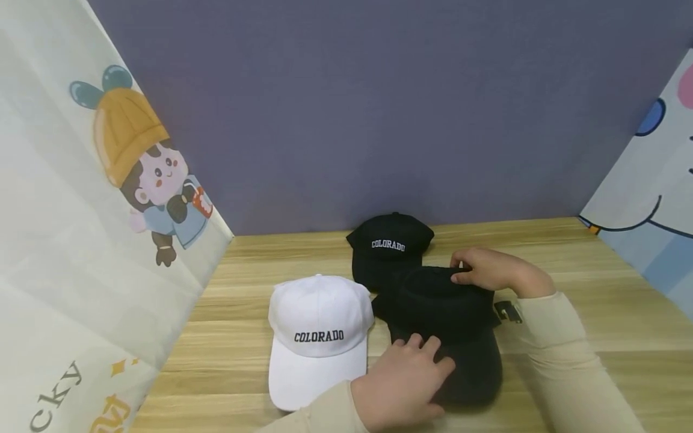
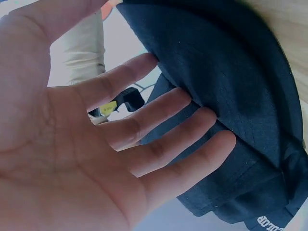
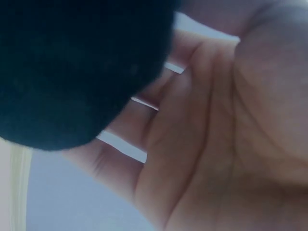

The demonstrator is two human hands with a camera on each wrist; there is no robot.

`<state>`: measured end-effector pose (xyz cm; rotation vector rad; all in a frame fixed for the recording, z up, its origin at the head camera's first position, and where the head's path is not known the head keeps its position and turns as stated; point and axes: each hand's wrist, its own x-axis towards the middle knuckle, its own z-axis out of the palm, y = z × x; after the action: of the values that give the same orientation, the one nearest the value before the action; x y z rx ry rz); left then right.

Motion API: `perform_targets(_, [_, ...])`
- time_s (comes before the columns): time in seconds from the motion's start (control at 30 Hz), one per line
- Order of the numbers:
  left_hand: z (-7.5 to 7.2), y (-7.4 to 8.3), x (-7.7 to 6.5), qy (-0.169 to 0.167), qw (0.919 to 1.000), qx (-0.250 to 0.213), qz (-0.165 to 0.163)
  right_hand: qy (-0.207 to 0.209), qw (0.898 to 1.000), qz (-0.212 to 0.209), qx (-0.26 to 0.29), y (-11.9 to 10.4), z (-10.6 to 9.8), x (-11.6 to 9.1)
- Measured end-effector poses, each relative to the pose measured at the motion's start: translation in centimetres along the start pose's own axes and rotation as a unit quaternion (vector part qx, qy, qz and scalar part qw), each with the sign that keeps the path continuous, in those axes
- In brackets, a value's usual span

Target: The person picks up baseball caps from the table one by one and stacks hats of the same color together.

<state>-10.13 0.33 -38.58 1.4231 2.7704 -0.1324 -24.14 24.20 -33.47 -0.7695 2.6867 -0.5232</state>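
A plain-looking black cap [image 1: 444, 325] is at the right front, its brim pointing toward me and its crown dented at the top. My right hand [image 1: 487, 270] grips the top of its crown, fingers curving behind the dark cloth [image 3: 72, 72] in the right wrist view. Spread, slightly bent fingers of my left hand [image 1: 403, 382] lie at the left side of the brim. In the left wrist view its fingertips [image 2: 224, 139] overlap the black cap [image 2: 221, 62]; contact is hard to tell. Any lettering on this cap's front is not visible.
To the left sits a white cap [image 1: 319, 325] with COLORADO in black. Another black cap [image 1: 390, 249] with white COLORADO lettering stands behind, partly covered by the front one. The wooden table [image 1: 233, 337] meets a grey-purple panel [image 1: 379, 108]; printed sheets [image 1: 49, 198] flank it.
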Motion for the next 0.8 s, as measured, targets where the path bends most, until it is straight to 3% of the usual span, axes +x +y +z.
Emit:
perform_targets(0.23, [0.2, 0.3, -0.4, -0.006, 1.0, 0.003, 0.002, 0.006, 1.0, 0.01, 0.012, 0.0, 0.6, 0.3])
perform_targets(0.53, [0.7, 0.1, -1.2, 0.014, 0.9997, 0.019, -0.001, 0.123, 0.991, -0.014, 0.043, -0.4, 0.1, 1.4])
perform_targets(0.8, [0.7, 0.1, -1.3, 0.009, 0.9999, 0.009, 0.003, 0.159, 0.985, 0.005, 0.066, 0.9, -1.0, 1.1])
